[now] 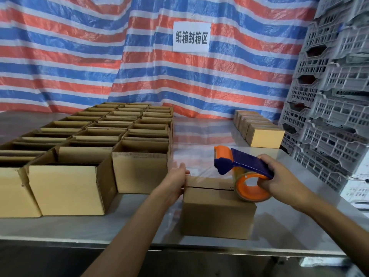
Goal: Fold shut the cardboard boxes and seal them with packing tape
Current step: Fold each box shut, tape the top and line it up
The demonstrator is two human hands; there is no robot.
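Forearms are reaching up from the bottom of my feed toward a closed box, which is sitting near the front edge of the steel table with its top flaps meeting in a dark seam. I am seeing the left hand pressing against the box's left end, thumb lying along the top edge. The fingers are hiding behind the hand, so I cannot tell whether they are curling or lying flat. The right hand is wrapping its fingers round the blue handle of the tape dispenser, whose orange-cored tape roll is resting on the box's right top edge. Clear film is glinting over the seam between the two hands. Just left, open boxes are standing in tight rows running back across the table. Farther back on the right, a short row of shut boxes is lining up beside stacked grey crates. Behind everything a striped tarp is hanging, carrying a white sign.
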